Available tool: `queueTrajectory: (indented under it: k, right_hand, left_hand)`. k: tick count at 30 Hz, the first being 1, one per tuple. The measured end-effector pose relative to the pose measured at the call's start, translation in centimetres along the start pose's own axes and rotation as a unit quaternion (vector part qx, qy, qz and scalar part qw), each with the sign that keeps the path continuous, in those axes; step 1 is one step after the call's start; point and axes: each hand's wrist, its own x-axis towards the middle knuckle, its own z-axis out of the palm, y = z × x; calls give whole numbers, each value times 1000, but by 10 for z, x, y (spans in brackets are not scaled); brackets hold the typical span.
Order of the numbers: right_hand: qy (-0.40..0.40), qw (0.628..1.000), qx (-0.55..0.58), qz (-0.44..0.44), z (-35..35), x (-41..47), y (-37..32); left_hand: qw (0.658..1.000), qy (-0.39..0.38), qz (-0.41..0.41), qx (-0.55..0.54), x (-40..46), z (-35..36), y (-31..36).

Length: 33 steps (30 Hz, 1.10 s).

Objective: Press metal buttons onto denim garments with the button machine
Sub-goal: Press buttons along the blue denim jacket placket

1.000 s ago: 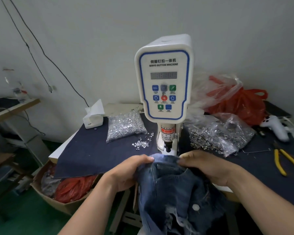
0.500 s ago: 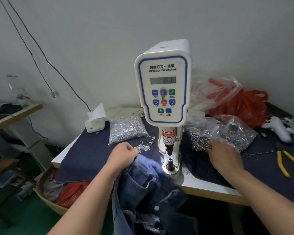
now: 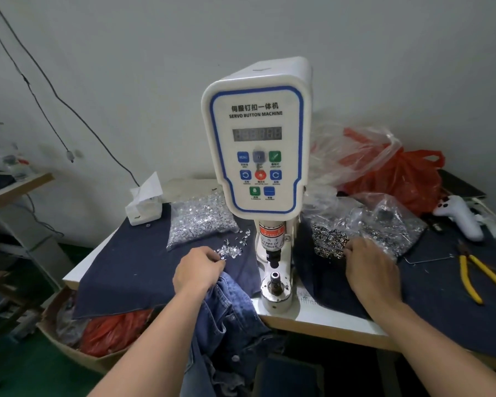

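The white servo button machine stands mid-table, its lower die bare under the punch. My left hand grips the blue denim garment, which hangs off the table's front edge; its curled fingertips reach the loose silver tacks left of the machine. My right hand lies right of the machine, fingers bent into the dark metal buttons spilling from a clear bag. Whether it pinches a button is hidden.
A bag of silver tacks and a tissue box sit back left on dark cloth. Yellow pliers, a white controller and a red bag are on the right. A cardboard box stands below the table's edge.
Both hands left the garment at the die. The left carried the denim down and left toward the loose tacks; the right let go and reached right into the button pile.
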Motion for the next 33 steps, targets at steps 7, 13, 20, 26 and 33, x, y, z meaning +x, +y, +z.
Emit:
queueTrajectory:
  k: [7,13,20,26,33]
  right_hand:
    - [-22,1000,12,-8,-1,-2,2]
    - [-27,997,66,-4,-3,-4,1]
    - [17,992,108,-57,0,-5,4]
    - [74,982,141,-101,1,-6,7]
    - [43,970,235,-46,-15,-8,-7]
  left_hand:
    - [1000,11,8,-16,-3,1,-2]
    - [999,23,7,-27,-5,4,-5]
    - [993,53,10,-105,-7,7,-13]
    - [993,51,23,-108,-7,7,-16]
    - [990,52,29,-125,-10,7,-19]
